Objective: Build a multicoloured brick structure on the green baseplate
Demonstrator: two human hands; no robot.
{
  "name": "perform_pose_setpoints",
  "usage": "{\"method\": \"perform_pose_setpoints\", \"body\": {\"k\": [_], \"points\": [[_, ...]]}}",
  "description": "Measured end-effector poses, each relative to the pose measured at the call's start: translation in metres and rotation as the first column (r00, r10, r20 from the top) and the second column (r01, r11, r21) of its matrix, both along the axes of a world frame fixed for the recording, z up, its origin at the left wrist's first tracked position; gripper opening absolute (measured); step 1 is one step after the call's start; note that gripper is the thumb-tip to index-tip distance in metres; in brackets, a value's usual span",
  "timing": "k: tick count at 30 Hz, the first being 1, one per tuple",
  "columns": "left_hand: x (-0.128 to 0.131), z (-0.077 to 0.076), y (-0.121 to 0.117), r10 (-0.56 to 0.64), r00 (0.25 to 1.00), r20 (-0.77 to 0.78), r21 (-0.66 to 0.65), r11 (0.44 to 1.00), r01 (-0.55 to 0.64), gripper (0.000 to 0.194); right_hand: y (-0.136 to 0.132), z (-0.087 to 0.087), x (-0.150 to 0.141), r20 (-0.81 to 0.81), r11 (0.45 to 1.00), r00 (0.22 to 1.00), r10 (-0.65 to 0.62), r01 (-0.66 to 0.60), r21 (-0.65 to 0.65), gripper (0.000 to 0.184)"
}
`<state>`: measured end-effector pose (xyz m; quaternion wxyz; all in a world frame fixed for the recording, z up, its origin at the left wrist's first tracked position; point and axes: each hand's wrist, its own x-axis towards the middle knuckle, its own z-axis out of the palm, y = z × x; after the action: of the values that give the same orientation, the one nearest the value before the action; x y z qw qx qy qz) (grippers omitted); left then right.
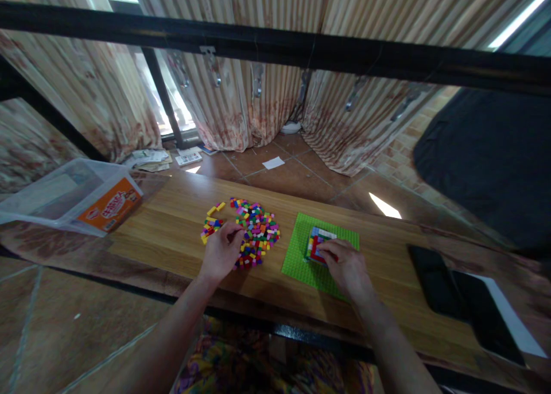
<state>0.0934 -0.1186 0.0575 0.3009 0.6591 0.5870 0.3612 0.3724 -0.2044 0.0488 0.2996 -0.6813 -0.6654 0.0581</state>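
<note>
A heap of small multicoloured toy bricks lies on the wooden tabletop. Over its left side is my left hand, thumb and fingers pinched together; whatever is between the fingertips is too small to make out. To the right, a green studded baseplate carries a low block build with blue, white, yellow and red bricks. My right hand reaches over the baseplate, its closed fingertips on a toy brick at the top of the build. The hand covers the build's right part.
A clear plastic bin with an orange label stands at the left end of the table. Two dark flat objects and a white sheet lie at the right. A black metal bar crosses in front of striped curtains.
</note>
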Motion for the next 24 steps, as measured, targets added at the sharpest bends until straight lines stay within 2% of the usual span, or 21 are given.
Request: {"method": "perform_pose_setpoints", "body": {"k": [10,18,24], "points": [[-0.004,-0.006,0.004,0.017,0.999,0.031,0.003,1.0,-0.017,0.02,-0.001,0.001,0.001,0.03,1.0,1.0,0.001,0.0,-0.017,0.021],[-0.005,0.002,0.0,0.033,0.996,0.088,-0.03,0.999,-0.03,0.02,0.001,0.002,0.001,0.109,0.999,0.994,0.026,-0.021,-0.051,0.023],[-0.005,0.007,-0.001,0.055,0.993,0.104,-0.045,0.998,-0.05,0.02,0.001,-0.006,0.007,0.08,0.997,0.994,0.078,-0.079,0.011,0.025]]}}
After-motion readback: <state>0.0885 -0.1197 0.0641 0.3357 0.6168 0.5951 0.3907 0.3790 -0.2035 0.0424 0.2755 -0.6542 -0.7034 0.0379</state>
